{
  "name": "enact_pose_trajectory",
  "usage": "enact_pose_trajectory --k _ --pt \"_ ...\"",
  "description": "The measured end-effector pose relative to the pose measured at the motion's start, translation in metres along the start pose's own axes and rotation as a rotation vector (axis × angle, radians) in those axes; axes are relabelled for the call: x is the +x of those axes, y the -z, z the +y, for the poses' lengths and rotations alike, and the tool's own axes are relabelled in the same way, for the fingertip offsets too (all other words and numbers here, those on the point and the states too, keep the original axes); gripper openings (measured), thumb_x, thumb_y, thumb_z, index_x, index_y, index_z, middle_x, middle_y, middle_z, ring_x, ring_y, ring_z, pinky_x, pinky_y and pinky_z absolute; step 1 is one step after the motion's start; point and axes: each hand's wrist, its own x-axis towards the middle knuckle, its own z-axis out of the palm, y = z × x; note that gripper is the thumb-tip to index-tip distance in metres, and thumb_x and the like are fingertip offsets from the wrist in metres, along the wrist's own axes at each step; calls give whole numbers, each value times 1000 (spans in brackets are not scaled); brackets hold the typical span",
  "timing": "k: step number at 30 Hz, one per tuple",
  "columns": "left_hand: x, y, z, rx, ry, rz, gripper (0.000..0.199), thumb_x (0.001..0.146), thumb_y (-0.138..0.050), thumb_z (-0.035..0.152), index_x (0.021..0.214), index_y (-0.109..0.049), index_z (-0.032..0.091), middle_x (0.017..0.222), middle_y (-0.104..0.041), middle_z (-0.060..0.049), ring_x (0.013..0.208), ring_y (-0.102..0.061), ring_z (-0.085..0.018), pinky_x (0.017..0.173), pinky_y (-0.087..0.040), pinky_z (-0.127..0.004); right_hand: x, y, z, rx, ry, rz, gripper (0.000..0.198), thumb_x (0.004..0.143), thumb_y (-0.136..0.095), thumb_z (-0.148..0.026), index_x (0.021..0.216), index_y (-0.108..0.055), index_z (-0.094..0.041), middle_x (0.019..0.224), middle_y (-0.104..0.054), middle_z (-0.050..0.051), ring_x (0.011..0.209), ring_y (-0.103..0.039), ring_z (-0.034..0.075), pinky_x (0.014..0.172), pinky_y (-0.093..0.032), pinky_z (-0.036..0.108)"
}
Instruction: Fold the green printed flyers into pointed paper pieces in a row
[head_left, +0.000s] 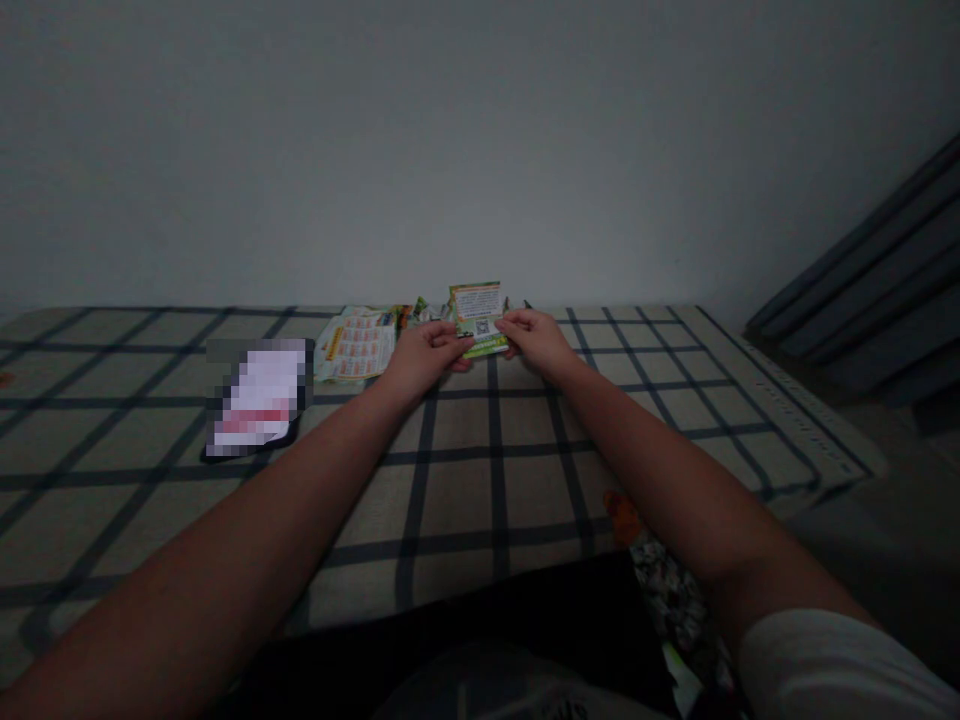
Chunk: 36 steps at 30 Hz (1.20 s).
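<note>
A small green-and-white packet (480, 308) is standing between the two hands, its side with text and a square code facing the person. The left hand (426, 352) is pinching its lower left edge between thumb and fingers, while the right hand (536, 340) is gripping its right edge the same way. Just behind the left hand, a crumpled green wrapper (421, 311) is lying partly hidden. Beside that hand, to its left, a larger printed sheet (358, 345) is resting flat. Farther left of it and nearer the person, a dark-edged, blurred-out device (262, 390) is lying on the checked cloth (457, 490), which is spreading beneath both hands.
</note>
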Motion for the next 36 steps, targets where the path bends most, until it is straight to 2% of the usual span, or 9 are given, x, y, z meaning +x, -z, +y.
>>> enact_pose_trajectory --k 8,19,26,32,36 --pt "-1 0 1 36 -1 23 29 71 -88 26 87 -67 14 77 -73 -3 60 -68 -13 66 -62 -28 4 1 9 -16 49 -31 13 91 -68 -27 86 -73 -17 71 -69 1 56 -58 10 53 -53 21" --pt "1 1 1 63 0 65 35 67 -90 28 87 -65 14 72 -72 -2 56 -68 -13 59 -58 -25 -1 0 -1 -5 9 -23 12 92 -67 -25 87 -73 -16 71 -70 1 54 -58 9 52 -53 21" --pt "-1 0 5 94 -7 124 37 66 -90 31 86 -62 15 71 -71 -1 57 -67 -13 57 -56 -24 -2 0 -1 21 -10 -77 17 91 -70 -32 86 -71 -16 68 -69 0 53 -59 9 54 -53 20" --pt "-1 1 4 87 -29 89 35 69 -89 32 85 -62 16 66 -68 0 54 -65 -13 54 -54 -24 -2 -1 0 10 -3 -53 14 90 -71 -28 83 -67 -17 68 -67 -1 53 -59 9 54 -52 21" --pt "-2 -1 4 84 0 21 25 79 -80 32 84 -61 17 60 -67 0 47 -59 -11 49 -50 -22 -2 -1 -3 -2 -11 -34 13 91 -69 -25 82 -65 -18 67 -66 -2 52 -57 8 53 -50 20"
